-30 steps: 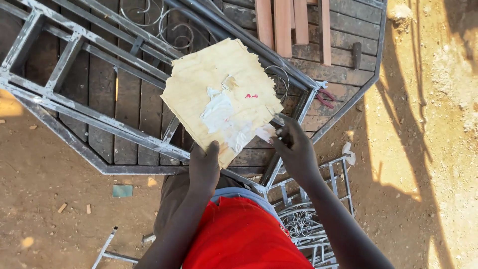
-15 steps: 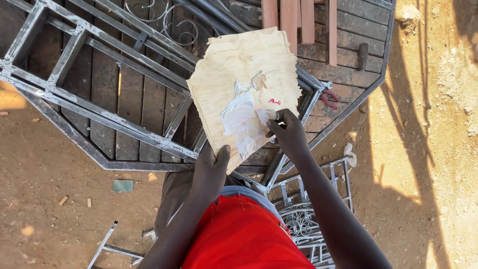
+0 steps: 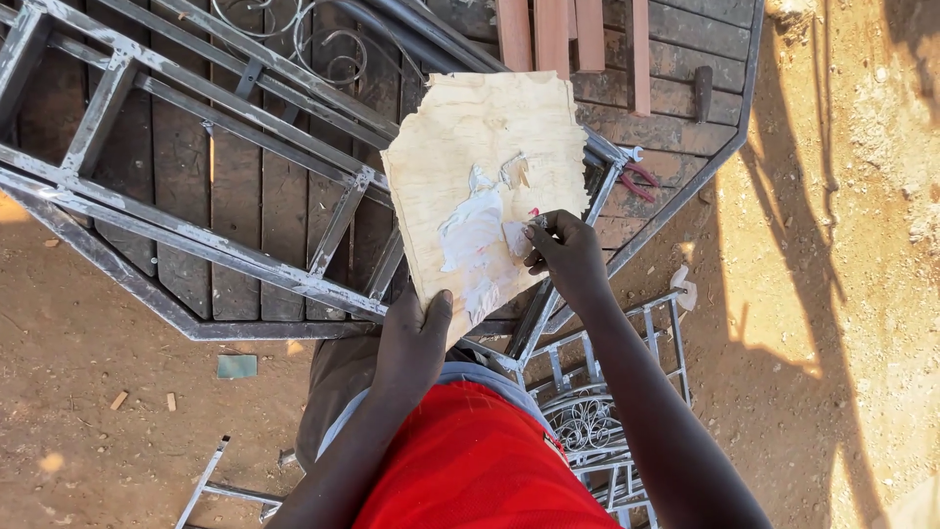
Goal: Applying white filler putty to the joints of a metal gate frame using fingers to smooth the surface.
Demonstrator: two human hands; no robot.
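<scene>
My left hand (image 3: 411,343) grips the near edge of a thin, ragged plywood board (image 3: 470,147) and holds it up over the workbench. A smear of white putty (image 3: 472,240) covers the board's lower middle. My right hand (image 3: 566,257) is closed on a small scraper blade (image 3: 519,235) whose tip rests in the putty at the board's right side. Most of the blade is hidden by my fingers.
Grey welded metal frames (image 3: 196,235) and scrollwork (image 3: 323,44) lie across a dark wooden platform (image 3: 685,69). Reddish wood strips (image 3: 548,34) sit at the top, red-handled pliers (image 3: 641,181) to the right. More metal grillwork (image 3: 587,421) lies on the sandy ground by my legs.
The board has swung from a tilted pose to nearly upright in view and shifted right. My right hand has slid along the putty, which now looks more spread.
</scene>
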